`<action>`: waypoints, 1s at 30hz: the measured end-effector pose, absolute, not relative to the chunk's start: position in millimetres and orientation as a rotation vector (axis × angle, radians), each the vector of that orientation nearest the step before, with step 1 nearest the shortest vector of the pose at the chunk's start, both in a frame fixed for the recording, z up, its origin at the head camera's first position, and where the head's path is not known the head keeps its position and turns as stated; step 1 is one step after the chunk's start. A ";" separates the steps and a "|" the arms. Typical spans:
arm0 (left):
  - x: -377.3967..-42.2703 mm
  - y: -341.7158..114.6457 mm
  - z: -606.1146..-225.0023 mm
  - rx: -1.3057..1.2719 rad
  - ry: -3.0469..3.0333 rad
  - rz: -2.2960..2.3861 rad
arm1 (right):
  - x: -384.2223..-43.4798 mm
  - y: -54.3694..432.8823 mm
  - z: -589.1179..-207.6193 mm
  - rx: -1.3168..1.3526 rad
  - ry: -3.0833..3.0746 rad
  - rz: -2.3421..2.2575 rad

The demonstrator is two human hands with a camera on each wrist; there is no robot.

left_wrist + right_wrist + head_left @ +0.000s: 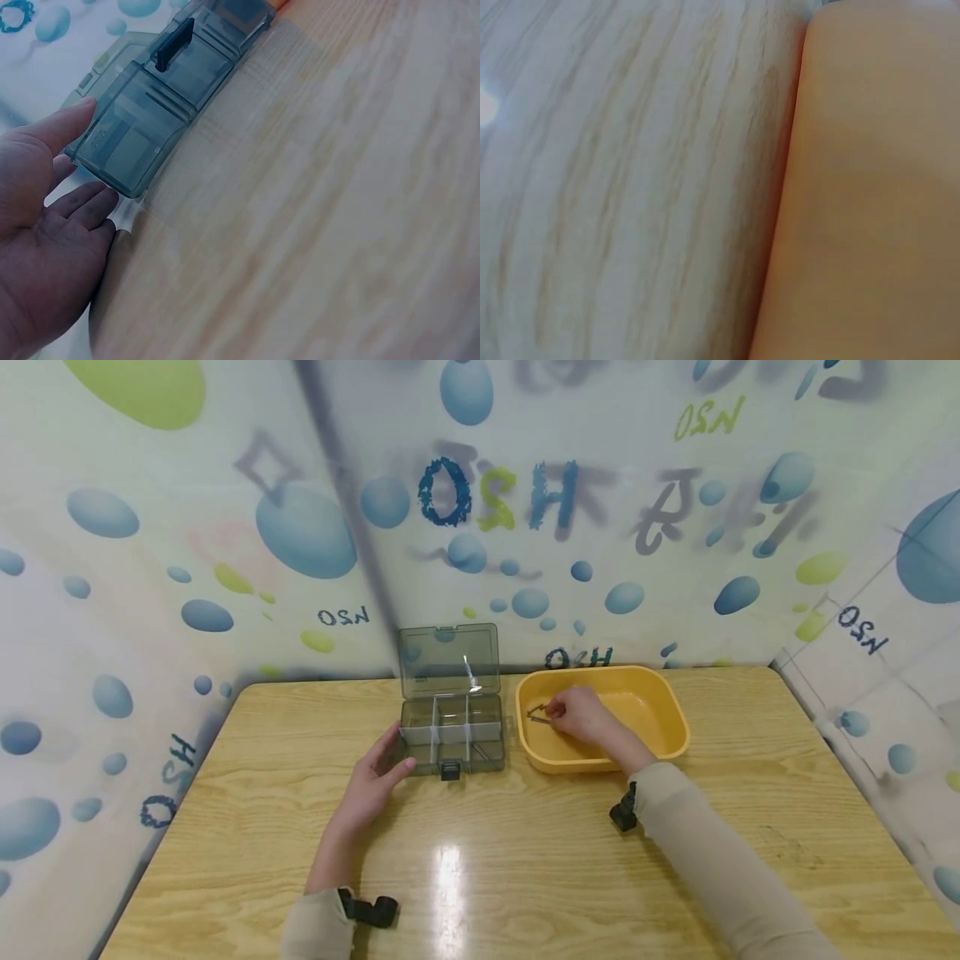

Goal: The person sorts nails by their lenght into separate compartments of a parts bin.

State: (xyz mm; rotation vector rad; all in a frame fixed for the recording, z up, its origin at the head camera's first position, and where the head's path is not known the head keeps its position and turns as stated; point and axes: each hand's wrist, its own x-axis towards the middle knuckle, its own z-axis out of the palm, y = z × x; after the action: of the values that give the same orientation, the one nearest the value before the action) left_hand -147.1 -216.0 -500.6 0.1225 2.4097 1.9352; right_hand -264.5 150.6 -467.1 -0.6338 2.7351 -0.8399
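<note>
**Now: a yellow tub point(600, 766) and a grey compartment box point(452, 734) side by side on the tabletop point(525, 860)**

A wall covering point(630, 410) printed with blue and green drops rises behind the wood-grain tabletop. Of the two containers, the wider is the tub, right of the box and just beside it. The box is translucent, divided into small compartments, its lid point(450, 660) raised at the back and its black latch point(450, 771) facing front.

The left hand point(371, 781) touches the box's front left corner, thumb extended along the edge, other fingers loose and unclenched. The right hand point(585, 714) reaches into the tub with fingers curled down; whether it grips anything, I cannot tell (the right wrist view shows only tabletop and tub wall).

Smallest are the slim metal pieces point(540, 720), lying at the tub's left end by the right fingertips; more metal pieces point(480, 752) sit in the box's front right compartment.
</note>
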 end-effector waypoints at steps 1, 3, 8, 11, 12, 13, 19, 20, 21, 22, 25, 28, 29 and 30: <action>-147.1 -215.9 -500.4 0.123 2.409 1.936 | -264.5 150.6 -466.8 -0.633 2.736 -0.838; -147.2 -215.7 -500.3 0.124 2.405 1.938 | -264.4 150.7 -466.5 -0.631 2.737 -0.834; -147.0 -215.3 -500.1 0.130 2.398 1.940 | -265.1 151.1 -467.8 -0.633 2.737 -0.824; -147.0 -215.2 -500.0 0.131 2.404 1.937 | -265.4 150.8 -467.7 -0.623 2.734 -0.824; -147.0 -215.2 -499.9 0.131 2.407 1.935 | -265.4 150.5 -467.3 -0.619 2.734 -0.819; -147.0 -215.2 -499.9 0.132 2.410 1.934 | -265.2 150.3 -466.7 -0.615 2.735 -0.810; -147.1 -214.3 -498.7 0.136 2.419 1.928 | -264.1 148.9 -462.7 -0.584 2.737 -0.762; -147.0 -214.1 -498.3 0.136 2.421 1.923 | -263.8 148.8 -462.5 -0.580 2.737 -0.756; -147.0 -214.0 -498.1 0.131 2.423 1.917 | -263.7 148.7 -462.3 -0.577 2.737 -0.751; -146.9 -213.7 -497.8 0.130 2.420 1.916 | -263.3 148.7 -462.0 -0.574 2.736 -0.746; -146.6 -213.5 -497.3 0.124 2.416 1.914 | -262.9 148.3 -460.9 -0.555 2.717 -0.750; -146.1 -213.7 -497.2 0.126 2.410 1.925 | -262.5 147.7 -461.4 -0.532 2.691 -0.773; -146.0 -214.0 -497.2 0.123 2.409 1.925 | -262.4 147.5 -461.7 -0.526 2.683 -0.781; -145.6 -214.1 -496.8 0.126 2.410 1.924 | -262.4 147.4 -462.0 -0.522 2.675 -0.790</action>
State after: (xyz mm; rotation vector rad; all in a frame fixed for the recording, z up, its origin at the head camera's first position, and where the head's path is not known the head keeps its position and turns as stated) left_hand -145.6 -214.1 -496.8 0.1255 2.4098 1.9236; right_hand -262.4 147.4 -462.0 -0.5219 2.6752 -0.7900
